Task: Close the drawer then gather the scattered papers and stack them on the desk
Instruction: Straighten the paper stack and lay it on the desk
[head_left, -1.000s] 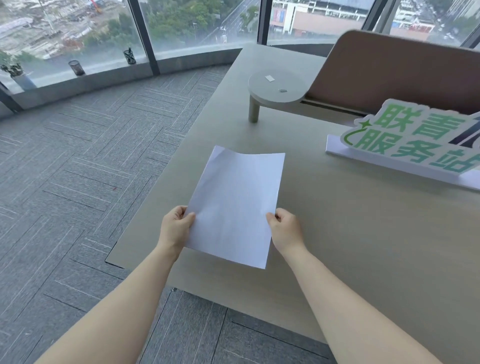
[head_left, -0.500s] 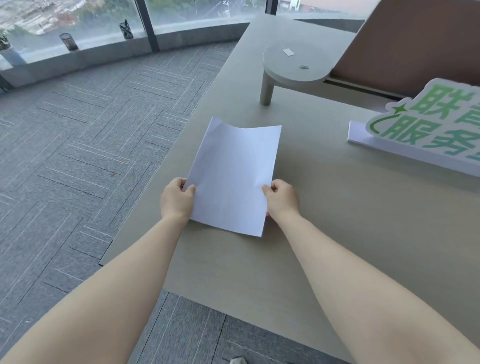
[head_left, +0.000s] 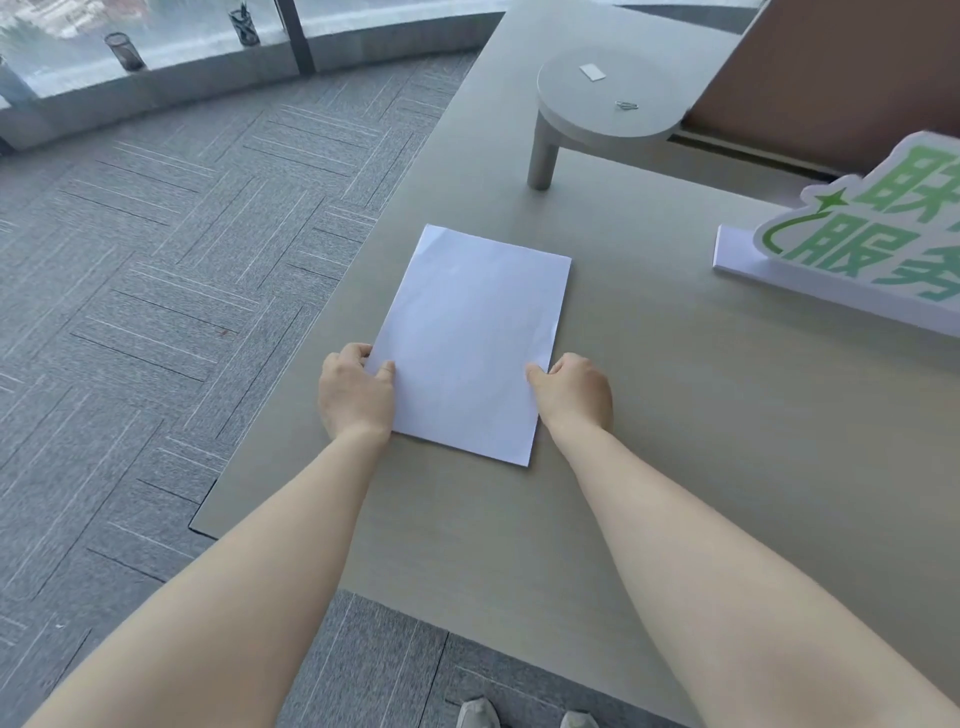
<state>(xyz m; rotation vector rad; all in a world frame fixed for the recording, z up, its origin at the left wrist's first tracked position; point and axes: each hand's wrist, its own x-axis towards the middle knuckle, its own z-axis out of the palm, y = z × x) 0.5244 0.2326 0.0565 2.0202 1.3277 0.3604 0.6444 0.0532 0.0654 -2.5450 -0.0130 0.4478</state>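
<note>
A stack of white papers (head_left: 467, 338) lies flat on the grey-beige desk (head_left: 675, 467), near its left edge. My left hand (head_left: 356, 392) grips the stack's left edge with the thumb on top. My right hand (head_left: 571, 392) holds the right edge, thumb pressed on the sheet. Both forearms reach in from the bottom of the view. No drawer is in view.
A low round shelf on a leg (head_left: 597, 104) stands at the back of the desk, with a small white tag and a paper clip on it. A green-and-white sign (head_left: 857, 249) sits at the right, a brown partition (head_left: 831, 78) behind. Carpet floor (head_left: 156, 312) lies left.
The papers, held raised and curling a second ago, have come down and now lie flat on the desk. Both hands stay on the edges.
</note>
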